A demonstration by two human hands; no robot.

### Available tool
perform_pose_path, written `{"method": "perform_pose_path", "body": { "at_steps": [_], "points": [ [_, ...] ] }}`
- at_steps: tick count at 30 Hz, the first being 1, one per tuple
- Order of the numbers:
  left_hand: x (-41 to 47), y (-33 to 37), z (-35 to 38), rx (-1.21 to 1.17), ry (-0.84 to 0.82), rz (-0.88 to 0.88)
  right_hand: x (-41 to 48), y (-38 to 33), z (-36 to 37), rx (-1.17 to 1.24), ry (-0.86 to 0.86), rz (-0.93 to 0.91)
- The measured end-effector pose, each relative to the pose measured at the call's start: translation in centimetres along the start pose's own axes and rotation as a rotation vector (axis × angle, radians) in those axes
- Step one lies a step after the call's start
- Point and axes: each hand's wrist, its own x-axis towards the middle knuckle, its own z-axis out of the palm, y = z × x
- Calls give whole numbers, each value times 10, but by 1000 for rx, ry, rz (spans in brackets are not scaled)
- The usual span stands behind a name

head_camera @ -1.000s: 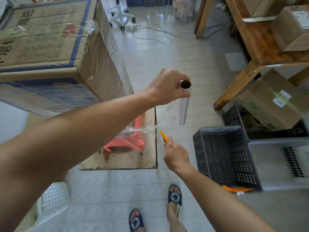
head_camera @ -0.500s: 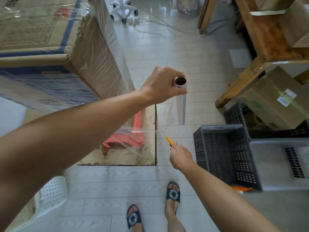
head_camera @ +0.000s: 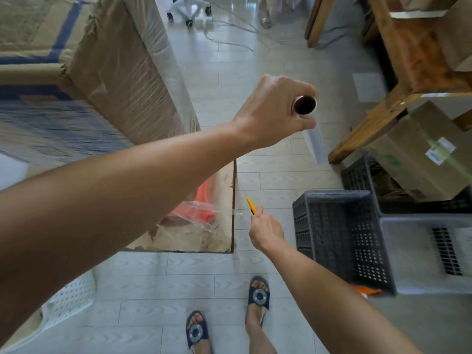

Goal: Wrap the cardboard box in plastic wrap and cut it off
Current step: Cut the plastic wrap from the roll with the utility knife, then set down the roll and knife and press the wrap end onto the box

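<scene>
The large cardboard box (head_camera: 122, 72) fills the upper left, its sides covered in clear plastic wrap. My left hand (head_camera: 270, 111) grips the top of the plastic wrap roll (head_camera: 310, 123), held upright to the right of the box. A loose tail of film (head_camera: 201, 213) hangs crumpled at the box's lower corner, with a thin strand reaching toward the knife. My right hand (head_camera: 267, 232) grips a yellow utility knife (head_camera: 251, 206), blade end pointing up and left, close to that strand.
A dark grey plastic crate (head_camera: 339, 238) sits on the floor at right, a light grey crate (head_camera: 429, 254) beside it. A wooden table (head_camera: 408, 62) with boxes stands at upper right. A board (head_camera: 199, 238) and orange stool lie under the box. My sandalled feet are below.
My left hand moved the roll to the right, away from the box. The film sheet between roll and box is gone; only a crumpled tail hangs at the box. My right hand rose slightly.
</scene>
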Motion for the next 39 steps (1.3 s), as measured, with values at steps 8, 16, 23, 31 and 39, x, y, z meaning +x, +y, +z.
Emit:
{"method": "perform_pose_path", "body": {
  "at_steps": [8,16,23,31,39],
  "points": [
    [-18,-12,-19,67,-62,-128,-23,-4,-43,155,111,-56],
    [-71,7,-46,54,42,-139,-98,1,-75,227,186,-48],
    [-121,28,-84,114,2,-5,-162,-7,-88,271,272,38],
    [-193,30,-136,215,-46,8,-212,-40,-75,221,291,-18],
    [-288,-8,-199,334,-185,-45,-236,-103,-37,179,125,-144]
  ]
}}
